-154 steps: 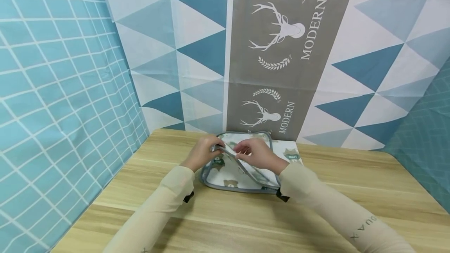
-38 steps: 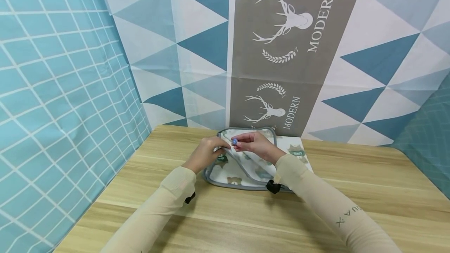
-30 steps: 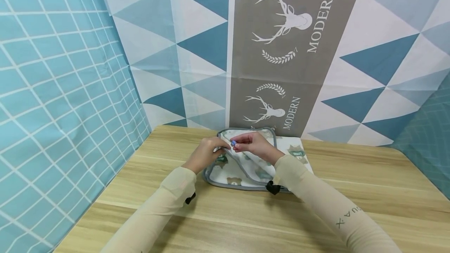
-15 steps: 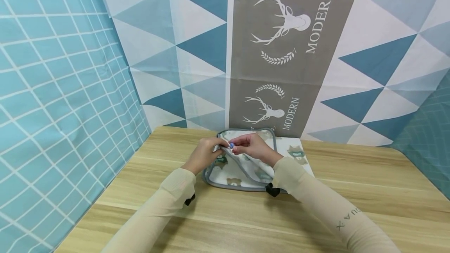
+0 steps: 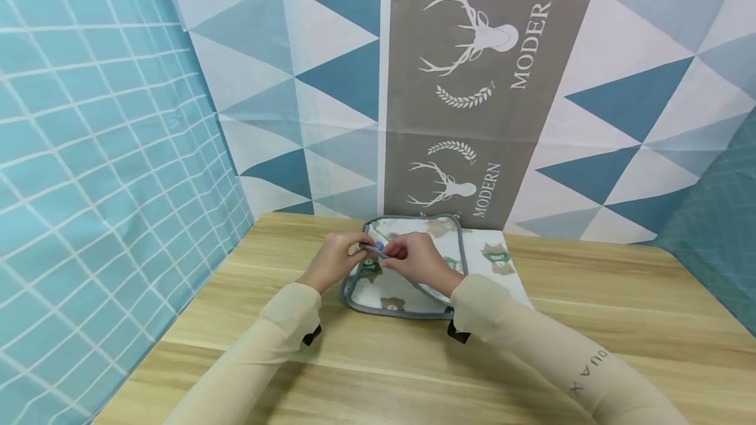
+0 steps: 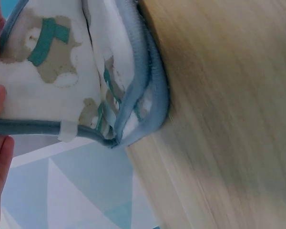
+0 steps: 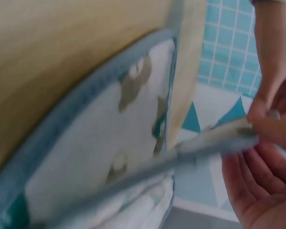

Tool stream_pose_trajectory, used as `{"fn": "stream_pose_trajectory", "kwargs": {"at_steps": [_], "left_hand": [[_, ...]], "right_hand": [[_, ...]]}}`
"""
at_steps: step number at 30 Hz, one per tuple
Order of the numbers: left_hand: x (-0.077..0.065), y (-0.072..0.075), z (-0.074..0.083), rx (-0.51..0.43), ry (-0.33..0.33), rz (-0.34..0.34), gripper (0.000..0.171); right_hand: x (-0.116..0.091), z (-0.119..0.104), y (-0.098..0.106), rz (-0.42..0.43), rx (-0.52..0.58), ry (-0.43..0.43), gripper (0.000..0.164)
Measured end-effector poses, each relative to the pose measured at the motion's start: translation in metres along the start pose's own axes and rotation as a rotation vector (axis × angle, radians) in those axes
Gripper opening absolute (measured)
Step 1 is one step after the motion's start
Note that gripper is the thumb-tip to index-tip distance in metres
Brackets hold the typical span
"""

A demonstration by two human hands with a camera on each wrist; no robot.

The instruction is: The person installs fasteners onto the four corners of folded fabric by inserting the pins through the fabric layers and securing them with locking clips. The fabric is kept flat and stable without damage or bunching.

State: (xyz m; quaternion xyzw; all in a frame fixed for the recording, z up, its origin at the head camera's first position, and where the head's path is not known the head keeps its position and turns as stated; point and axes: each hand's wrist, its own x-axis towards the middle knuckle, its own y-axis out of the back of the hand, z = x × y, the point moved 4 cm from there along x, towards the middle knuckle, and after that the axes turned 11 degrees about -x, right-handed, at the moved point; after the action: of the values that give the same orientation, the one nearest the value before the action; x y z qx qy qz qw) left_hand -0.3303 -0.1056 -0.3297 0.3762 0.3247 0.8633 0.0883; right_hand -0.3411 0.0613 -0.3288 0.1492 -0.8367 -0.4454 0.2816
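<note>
A folded white cloth (image 5: 378,290) with a bear print and blue-grey binding lies at the back of the table. My left hand (image 5: 332,260) pinches a lifted corner of its upper layer by the bound edge. The right hand (image 5: 420,260) grips the same raised edge a little further right, thumb and fingers curled. Between the two hands a small round blue-purple thing (image 5: 380,245) shows beside the edge; its kind is unclear. In the left wrist view, a pale tab (image 6: 68,131) sits on the binding (image 6: 28,128). The right wrist view shows the raised edge (image 7: 219,145) blurred, running to the fingers.
The wooden table (image 5: 366,372) reaches back to a patterned wall cloth (image 5: 331,84). A teal grid sheet (image 5: 88,182) hangs at the left. Another flat white piece (image 5: 496,258) with bears extends right from under the folded part. Black wrist straps show below both sleeves.
Earlier the right fingers pinched the small blue-purple thing beside the left hand; now they hold the cloth's edge lower down, and the thing shows between the hands. The left hand has shifted slightly left.
</note>
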Motion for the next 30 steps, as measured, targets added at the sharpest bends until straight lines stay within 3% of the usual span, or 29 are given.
{"fn": "stream_pose_trajectory", "kwargs": {"at_steps": [5,11,17,19,25,28,30], "left_hand": [[-0.001,0.008,0.000,0.030,0.049,0.027,0.024],[-0.011,0.027,-0.004,0.039,0.132,0.029,0.031],[-0.024,0.037,-0.004,0.061,0.224,-0.074,0.034],[-0.028,0.040,-0.003,0.069,0.250,-0.105,0.035],[-0.041,0.050,0.000,0.091,0.292,-0.157,0.036],[-0.046,0.057,0.000,0.106,0.306,-0.176,0.036],[-0.048,0.062,0.000,0.123,0.319,-0.191,0.035]], "right_hand": [[0.006,0.003,0.009,0.055,-0.013,-0.103,0.007],[0.020,0.035,0.035,0.098,0.011,-0.292,0.020],[0.021,0.085,0.046,0.165,0.240,-0.565,0.033],[0.017,0.104,0.043,0.185,0.311,-0.651,0.036],[0.006,0.154,0.026,0.167,0.670,-0.884,0.035],[0.003,0.163,0.022,0.153,0.714,-0.920,0.036],[0.002,0.165,0.023,0.159,0.674,-0.931,0.038]]}}
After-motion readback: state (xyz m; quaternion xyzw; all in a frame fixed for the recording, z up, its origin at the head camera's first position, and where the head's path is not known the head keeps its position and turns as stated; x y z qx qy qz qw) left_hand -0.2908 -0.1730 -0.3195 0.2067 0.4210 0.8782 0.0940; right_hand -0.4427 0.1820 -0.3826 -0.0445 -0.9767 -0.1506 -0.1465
